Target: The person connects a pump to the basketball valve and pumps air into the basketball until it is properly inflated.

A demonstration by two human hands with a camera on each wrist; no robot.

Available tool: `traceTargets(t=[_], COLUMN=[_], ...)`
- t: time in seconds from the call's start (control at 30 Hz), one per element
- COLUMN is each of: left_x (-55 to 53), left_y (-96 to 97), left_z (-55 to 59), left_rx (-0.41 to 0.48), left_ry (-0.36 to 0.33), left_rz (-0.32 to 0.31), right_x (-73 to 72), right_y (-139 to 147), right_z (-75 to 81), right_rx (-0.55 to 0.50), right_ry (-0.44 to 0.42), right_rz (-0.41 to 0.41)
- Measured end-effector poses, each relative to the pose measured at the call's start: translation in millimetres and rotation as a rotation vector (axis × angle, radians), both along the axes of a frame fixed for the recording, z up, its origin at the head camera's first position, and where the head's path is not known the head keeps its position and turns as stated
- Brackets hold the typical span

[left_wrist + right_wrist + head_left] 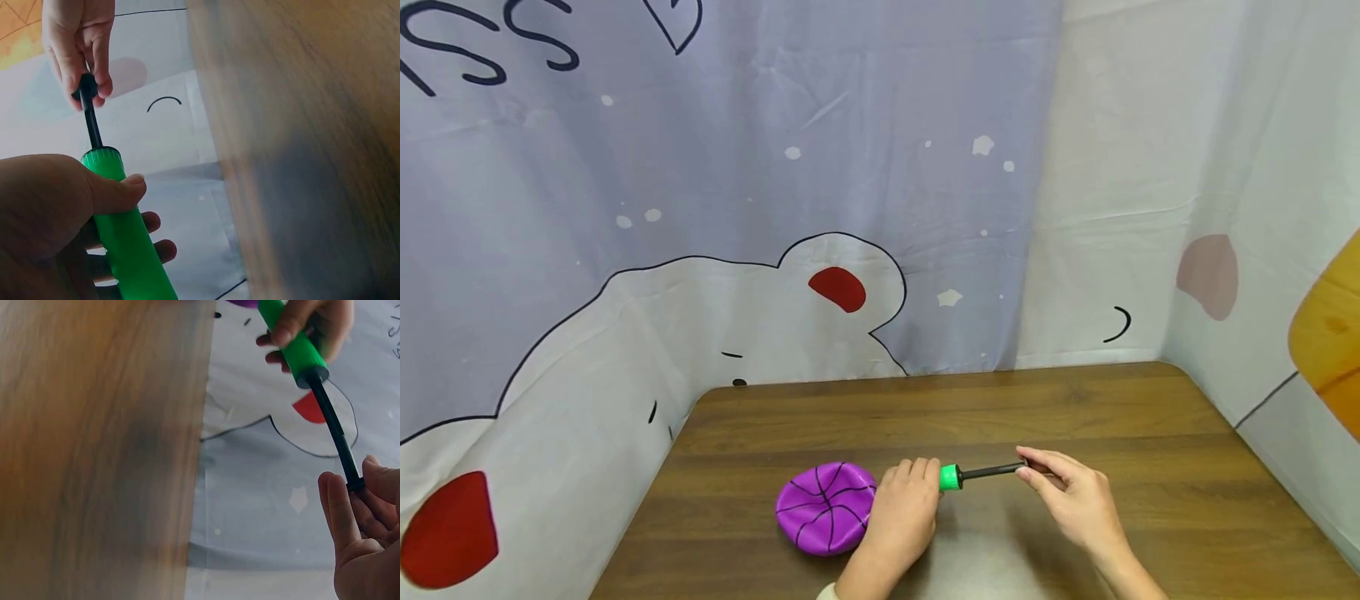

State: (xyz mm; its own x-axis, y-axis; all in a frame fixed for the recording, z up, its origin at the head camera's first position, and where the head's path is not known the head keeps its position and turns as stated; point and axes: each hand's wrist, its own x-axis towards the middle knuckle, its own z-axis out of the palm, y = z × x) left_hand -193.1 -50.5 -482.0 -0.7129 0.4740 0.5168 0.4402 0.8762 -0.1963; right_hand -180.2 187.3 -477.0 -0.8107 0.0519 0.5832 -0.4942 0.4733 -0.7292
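Observation:
A green hand pump [134, 256] with a black rod [992, 471] is held above the table by both hands. My left hand [904, 510] wraps its fingers around the green barrel, thumb along the side. At the rod's far end, my right hand [1078, 498] pinches the small black handle [355, 484] between thumb and fingers. Much of the rod shows, drawn out of the barrel. To the left of the left hand is a purple ball [826, 508] with black lines, sunken and partly deflated; the left hand overlaps its right edge in the head view.
The brown wooden table [760, 417] has rounded far corners. Behind it hangs a printed curtain [925, 208] with a white bear outline and stars, which continues along the left and right sides.

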Motion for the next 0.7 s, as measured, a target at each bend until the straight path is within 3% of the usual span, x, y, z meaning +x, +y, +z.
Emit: traceTargets(t=[0.37, 0.7], left_x=[2.7, 4.7], left_y=[4.5, 10.8], left_z=[-1.9, -5.2], left_rx=[0.001, -0.054], left_ry=[-0.036, 0.003], left_rz=[0.032, 0.052], right_x=[-2.2, -3.1], right_y=[-34.3, -50.3], right_z=[-6.4, -17.6], right_rx=[-0.031, -0.052], right_ry=[0.037, 0.045], right_rz=[0.069, 0.115])
